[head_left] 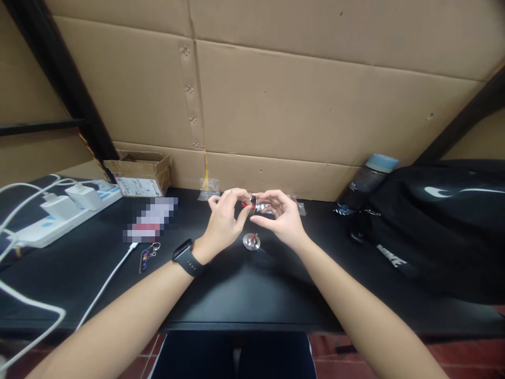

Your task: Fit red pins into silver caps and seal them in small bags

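two hands [229,213] [282,215], piece [253,201] between, disc [248,242] below

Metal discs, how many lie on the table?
1: the metal disc on the black table, below and between the left hand and right hand. More may be hidden behind them.

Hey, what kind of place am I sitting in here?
Probably a personal desk or small workspace, perhaps in a shared room: a black tabletop backed by cardboard panels, with a loaded power strip and a Nike bag.
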Tool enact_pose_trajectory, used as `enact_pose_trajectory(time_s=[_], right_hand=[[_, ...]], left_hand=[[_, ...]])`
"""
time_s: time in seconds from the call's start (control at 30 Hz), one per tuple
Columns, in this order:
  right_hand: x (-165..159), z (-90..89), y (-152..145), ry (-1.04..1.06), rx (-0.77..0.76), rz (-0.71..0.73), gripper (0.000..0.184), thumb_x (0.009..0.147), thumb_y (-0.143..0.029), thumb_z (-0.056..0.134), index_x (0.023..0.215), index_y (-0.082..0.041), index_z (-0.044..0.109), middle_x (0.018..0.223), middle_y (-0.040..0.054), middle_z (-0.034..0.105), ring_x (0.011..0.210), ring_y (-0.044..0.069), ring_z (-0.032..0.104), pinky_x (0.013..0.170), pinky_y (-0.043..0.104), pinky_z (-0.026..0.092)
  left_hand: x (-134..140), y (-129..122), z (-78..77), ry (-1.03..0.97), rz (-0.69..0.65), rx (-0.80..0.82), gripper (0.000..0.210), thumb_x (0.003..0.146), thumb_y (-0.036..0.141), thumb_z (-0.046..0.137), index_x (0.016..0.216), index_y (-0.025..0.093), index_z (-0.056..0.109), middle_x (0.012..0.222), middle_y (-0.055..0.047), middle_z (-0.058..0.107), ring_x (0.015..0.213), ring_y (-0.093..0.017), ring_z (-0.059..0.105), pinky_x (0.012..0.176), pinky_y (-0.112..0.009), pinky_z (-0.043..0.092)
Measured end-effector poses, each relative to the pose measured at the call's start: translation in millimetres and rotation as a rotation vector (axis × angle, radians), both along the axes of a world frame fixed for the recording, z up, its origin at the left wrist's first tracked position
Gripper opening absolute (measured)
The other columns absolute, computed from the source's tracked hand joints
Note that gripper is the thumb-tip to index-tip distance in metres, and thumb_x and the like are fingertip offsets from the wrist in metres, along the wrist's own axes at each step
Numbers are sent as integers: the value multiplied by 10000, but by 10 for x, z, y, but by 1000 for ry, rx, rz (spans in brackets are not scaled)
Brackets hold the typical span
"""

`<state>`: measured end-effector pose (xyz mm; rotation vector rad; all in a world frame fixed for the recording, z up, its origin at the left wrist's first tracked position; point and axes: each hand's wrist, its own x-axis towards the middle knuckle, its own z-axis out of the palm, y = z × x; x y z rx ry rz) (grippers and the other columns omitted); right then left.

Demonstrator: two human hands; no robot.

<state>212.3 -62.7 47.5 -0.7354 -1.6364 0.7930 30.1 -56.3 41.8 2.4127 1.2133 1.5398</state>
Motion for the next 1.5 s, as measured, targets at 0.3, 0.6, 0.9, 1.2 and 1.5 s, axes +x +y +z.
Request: enact_pose_trajectory(time_s=[0.3, 0.6, 0.9, 1.2, 1.5], right_hand=[[-15, 8, -28, -116, 148, -139, 417, 721, -314, 863, 1058, -233, 632, 1164, 77, 711, 1081, 245, 674, 832, 360, 550], [0, 22, -23, -82, 50, -70, 403, 737, -272, 844, 1061, -244, 605, 1251, 83, 693, 1089, 238, 664, 819, 354, 539], [26, 6, 15, 223, -226, 180, 478, 684, -265, 886, 1063, -265, 595, 1233, 46, 682, 1052, 196, 675, 945, 372, 554], [41, -23, 41, 357, -371, 328, 453, 697, -195, 879, 1052, -261, 605, 1069, 17, 693, 926, 153, 673, 841, 299, 562], [42, -38, 55, 336, -377, 334, 440, 708, -206, 878, 1051, -260, 608, 1035, 14, 692, 920, 145, 664, 807, 268, 549]], left_hand=[[-31, 31, -13, 8, -43, 36, 202, 944, 175, 566, 1117, 248, 493, 1108, -13, 704, 1074, -208, 662, 918, -388, 295], [-48, 63, -32, -18, -87, 80, 150, 939, 174, 590, 1061, 237, 528, 1068, -11, 703, 1075, -210, 665, 940, -394, 345], [-42, 31, -29, -205, -146, 108, 210, 900, 242, 716, 1060, 238, 580, 1160, -43, 712, 1003, -209, 729, 956, -418, 469], [-63, 16, 20, -130, -125, 147, 189, 895, 226, 721, 1047, 246, 611, 1087, -36, 744, 1130, -228, 682, 977, -431, 419], [-124, 27, 62, 45, -23, 303, 50, 953, 253, 660, 1003, 256, 663, 1071, -21, 758, 1124, -214, 668, 949, -423, 294]])
